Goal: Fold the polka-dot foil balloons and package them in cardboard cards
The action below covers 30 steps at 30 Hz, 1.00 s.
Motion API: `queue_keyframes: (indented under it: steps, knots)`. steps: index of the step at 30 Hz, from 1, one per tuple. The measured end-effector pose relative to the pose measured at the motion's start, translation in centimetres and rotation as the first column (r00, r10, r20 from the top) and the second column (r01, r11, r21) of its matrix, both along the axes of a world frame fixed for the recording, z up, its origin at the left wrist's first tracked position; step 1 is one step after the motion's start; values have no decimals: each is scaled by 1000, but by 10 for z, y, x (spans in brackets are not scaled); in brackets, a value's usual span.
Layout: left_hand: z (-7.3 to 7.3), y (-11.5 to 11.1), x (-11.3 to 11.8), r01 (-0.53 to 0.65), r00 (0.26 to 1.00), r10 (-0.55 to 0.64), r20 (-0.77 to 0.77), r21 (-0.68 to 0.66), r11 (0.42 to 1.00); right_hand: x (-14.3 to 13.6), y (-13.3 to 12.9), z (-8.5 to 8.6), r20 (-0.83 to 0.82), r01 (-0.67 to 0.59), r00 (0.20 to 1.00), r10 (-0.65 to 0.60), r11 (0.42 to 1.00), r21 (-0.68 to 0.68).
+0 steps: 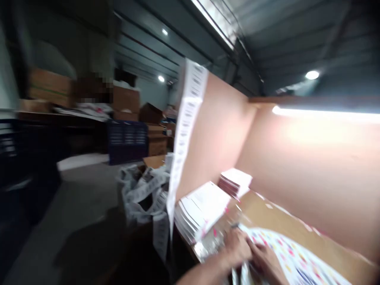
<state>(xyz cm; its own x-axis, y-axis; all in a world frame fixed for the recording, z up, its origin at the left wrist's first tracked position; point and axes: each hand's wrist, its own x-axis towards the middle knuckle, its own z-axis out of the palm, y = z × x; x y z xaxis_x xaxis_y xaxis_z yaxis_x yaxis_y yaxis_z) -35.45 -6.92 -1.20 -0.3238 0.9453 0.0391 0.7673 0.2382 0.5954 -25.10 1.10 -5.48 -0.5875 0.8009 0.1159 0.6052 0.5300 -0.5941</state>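
My left hand (237, 246) and my right hand (266, 259) are together at the lower right, over the near edge of the worktop. The fingers of both look curled in and closed, but blur and overlap hide what is between them. Crumpled clear plastic (208, 247) lies beside my left hand, and more shiny film shows below it. Next to my right hand lies a large white sheet with a curved edge (292, 253), printed with colourful dots and dark blue lettering.
A stack of white printed sheets (202, 208) and a smaller stack (236, 180) stand on the cardboard-covered worktop (261, 208). A label strip (185, 130) hangs on the partition (213, 130). Left are a sack of label strips (145, 194), blue crates (127, 138) and cardboard boxes (126, 101).
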Motion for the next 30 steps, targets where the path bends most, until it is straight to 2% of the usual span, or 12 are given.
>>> queue_keyframes:
  steps: [2, 4, 6, 8, 12, 15, 17, 20, 24, 26, 27, 30]
  knots:
    - [-8, 8, 1, 65, 997, -66, -35, -33, 997, 3, -4, -5, -159, 201, 964, -212, 976, -79]
    - [-22, 24, -4, 123, 989, -127, -70, -53, 991, 4, 3, -11, -174, 316, 926, -335, 940, -128]
    - [-38, 41, -9, 155, 980, -160, -114, -58, 986, 7, 14, -20, -181, 370, 899, -399, 913, -171]
    - [-46, 49, -11, 158, 973, -167, -161, -69, 985, 15, 22, -28, -201, 398, 876, -438, 893, -209]
    - [-38, 44, -2, 55, 961, -63, -269, -37, 998, 28, 26, -33, -239, 389, 859, -453, 881, -271]
    - [-27, 47, 9, 134, 922, -126, -367, -4, 991, 25, 30, -29, -249, 350, 870, -427, 888, -298]
    - [-23, 55, 10, 194, 882, -227, -413, -120, 974, 19, 33, -24, -260, 343, 868, -423, 889, -302]
    - [-21, 63, -4, 177, 854, -296, -429, -296, 939, 20, 37, -17, -306, 361, 839, -450, 881, -305]
    - [-13, 44, -22, 83, 812, -288, -507, -389, 917, 54, 40, -13, -376, 354, 774, -509, 841, -410]
    - [-10, 29, -20, 85, 793, -278, -542, -353, 932, 74, 40, -13, -384, 320, 756, -531, 810, -491]
    - [-11, 24, -16, 133, 792, -283, -541, -300, 945, 83, 40, -13, -387, 304, 748, -539, 796, -523]
    - [-28, 25, -2, 265, 820, -291, -492, -123, 956, 102, 35, -15, -401, 283, 721, -565, 768, -575]
